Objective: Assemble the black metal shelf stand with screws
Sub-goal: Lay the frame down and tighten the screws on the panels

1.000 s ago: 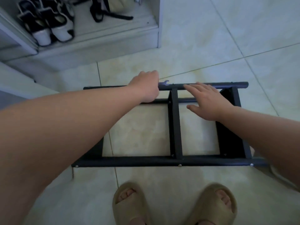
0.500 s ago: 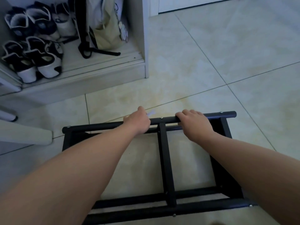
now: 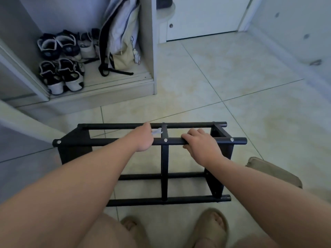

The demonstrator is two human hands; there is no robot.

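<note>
The black metal shelf stand (image 3: 164, 167) stands upright on the tiled floor (image 3: 250, 86), steadied from above, seemingly to test the frame, with screws (image 3: 165, 140) seated along its near top rail (image 3: 220, 141). The right hand (image 3: 200, 144) curls its fingers over that rail. The outstretched left hand (image 3: 143, 138) meets the same rail, a small pale item (image 3: 157, 131) at its fingertips, its grip hidden.

Bare forearms (image 3: 93, 176), tan open-toe slides (image 3: 210, 228)
</note>
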